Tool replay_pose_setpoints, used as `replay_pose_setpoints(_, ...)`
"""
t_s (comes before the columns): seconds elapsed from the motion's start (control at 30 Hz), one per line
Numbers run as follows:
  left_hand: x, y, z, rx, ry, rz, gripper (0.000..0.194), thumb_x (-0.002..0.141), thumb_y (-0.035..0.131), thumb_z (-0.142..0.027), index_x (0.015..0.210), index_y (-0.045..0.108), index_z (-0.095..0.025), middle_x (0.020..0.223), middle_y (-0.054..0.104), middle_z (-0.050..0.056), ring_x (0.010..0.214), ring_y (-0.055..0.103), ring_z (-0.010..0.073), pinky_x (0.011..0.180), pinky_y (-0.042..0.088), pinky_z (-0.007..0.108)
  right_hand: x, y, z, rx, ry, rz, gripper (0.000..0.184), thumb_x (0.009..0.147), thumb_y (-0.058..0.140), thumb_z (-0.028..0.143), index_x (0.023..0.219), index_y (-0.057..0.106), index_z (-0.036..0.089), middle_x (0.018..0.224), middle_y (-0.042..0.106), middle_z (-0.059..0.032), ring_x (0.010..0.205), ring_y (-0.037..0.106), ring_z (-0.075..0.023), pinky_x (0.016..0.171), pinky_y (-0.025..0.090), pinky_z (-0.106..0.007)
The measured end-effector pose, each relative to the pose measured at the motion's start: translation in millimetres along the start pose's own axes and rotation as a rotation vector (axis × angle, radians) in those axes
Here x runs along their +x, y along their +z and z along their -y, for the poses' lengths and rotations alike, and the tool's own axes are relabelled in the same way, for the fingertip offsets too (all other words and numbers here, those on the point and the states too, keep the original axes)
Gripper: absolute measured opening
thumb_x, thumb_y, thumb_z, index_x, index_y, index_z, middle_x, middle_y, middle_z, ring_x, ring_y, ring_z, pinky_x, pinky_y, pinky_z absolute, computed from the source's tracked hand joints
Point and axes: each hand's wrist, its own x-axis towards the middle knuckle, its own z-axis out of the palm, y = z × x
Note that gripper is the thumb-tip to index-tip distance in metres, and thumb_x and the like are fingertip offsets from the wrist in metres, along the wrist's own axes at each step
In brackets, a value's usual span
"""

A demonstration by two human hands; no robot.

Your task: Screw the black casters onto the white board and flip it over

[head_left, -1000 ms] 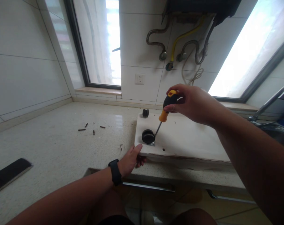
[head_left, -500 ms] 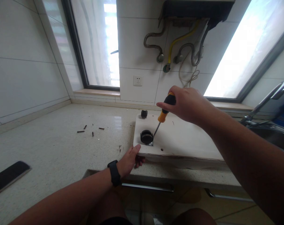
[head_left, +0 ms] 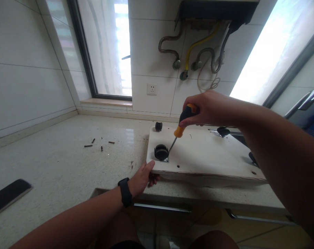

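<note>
My right hand (head_left: 198,109) is closed around the yellow and black handle of a screwdriver (head_left: 179,130). The shaft slants down to the metal plate beside a black caster wheel (head_left: 161,152); the tip's exact seat is hard to make out. That caster is mounted near the front left corner of a white board (head_left: 206,152) lying on the counter. My left hand (head_left: 144,176) grips the same corner, thumb on top and fingers under the edge. Another caster (head_left: 158,126) stands at the back left corner, and two more are on the right side, one partly hidden by my right arm.
Several loose screws (head_left: 88,146) lie on the speckled counter (head_left: 68,173) to the left. A dark flat object (head_left: 10,197) rests at the far left. A faucet (head_left: 302,102) is on the right. Hoses (head_left: 192,48) hang on the back wall above an outlet (head_left: 151,89).
My right hand has turned on the screwdriver handle, and its forearm has shifted up and right, uncovering the right-side casters. The left hand keeps its hold on the board.
</note>
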Motion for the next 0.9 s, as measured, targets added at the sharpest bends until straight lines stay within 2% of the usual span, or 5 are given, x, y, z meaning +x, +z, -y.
replay_pose_setpoints(0.37, 1.1, -2.1, 3.3, -0.010, 0.010, 0.007, 0.067, 0.087, 0.055, -0.082, 0.100, 0.057, -0.017, 0.069, 0.065, 0.002, 0.055, 0.056, 0.0127, 0.049, 0.037, 0.024, 16.6, 7.8, 17.1, -0.337, 0.127, -0.116, 0.069, 0.074, 0.055, 0.091, 0.074, 0.072, 0.025, 0.062, 0.065, -0.0089, 0.062, 0.061, -0.0259, 0.055, 0.041, -0.040)
replay_pose_setpoints(0.47, 0.8, -2.3, 3.4, -0.013, 0.003, 0.006, 0.066, 0.087, 0.054, -0.082, 0.099, 0.056, -0.017, 0.069, 0.065, 0.002, 0.055, 0.056, 0.0125, 0.050, 0.037, 0.024, 12.1, 6.2, 15.1, -0.186, 0.076, -0.090, 0.063, 0.077, 0.062, 0.083, 0.100, 0.074, 0.025, 0.082, 0.075, -0.0110, 0.074, 0.068, -0.0301, 0.063, 0.048, -0.043)
replay_pose_setpoints(0.6, 0.1, -1.2, 3.1, -0.011, -0.001, -0.008, 0.067, 0.086, 0.055, -0.083, 0.099, 0.055, -0.017, 0.068, 0.065, 0.002, 0.055, 0.056, 0.0128, 0.049, 0.036, 0.024, 1.8, -2.8, 9.3, 0.279, -0.164, 0.129, 0.052, 0.086, 0.068, 0.054, 0.131, 0.059, 0.031, 0.125, 0.076, -0.0082, 0.098, 0.073, -0.0287, 0.078, 0.057, -0.044)
replay_pose_setpoints(0.73, -0.9, -2.0, 3.0, -0.012, -0.006, 0.000, 0.066, 0.087, 0.054, -0.082, 0.100, 0.055, -0.017, 0.070, 0.066, 0.002, 0.056, 0.056, 0.0127, 0.050, 0.037, 0.025, -0.1, -5.3, 7.6, 0.326, -0.170, 0.141, 0.036, 0.086, 0.068, 0.048, 0.117, 0.064, 0.030, 0.116, 0.078, -0.0062, 0.097, 0.073, -0.0279, 0.081, 0.058, -0.045)
replay_pose_setpoints(0.9, -0.9, -3.0, 2.8, -0.012, -0.010, 0.012, 0.065, 0.089, 0.054, -0.081, 0.102, 0.056, -0.017, 0.071, 0.066, 0.002, 0.057, 0.056, 0.0126, 0.051, 0.037, 0.024, 5.0, 4.7, 12.9, 0.257, -0.047, 0.012, 0.046, 0.080, 0.073, 0.064, 0.106, 0.067, 0.026, 0.092, 0.079, -0.0078, 0.082, 0.073, -0.0287, 0.072, 0.057, -0.046)
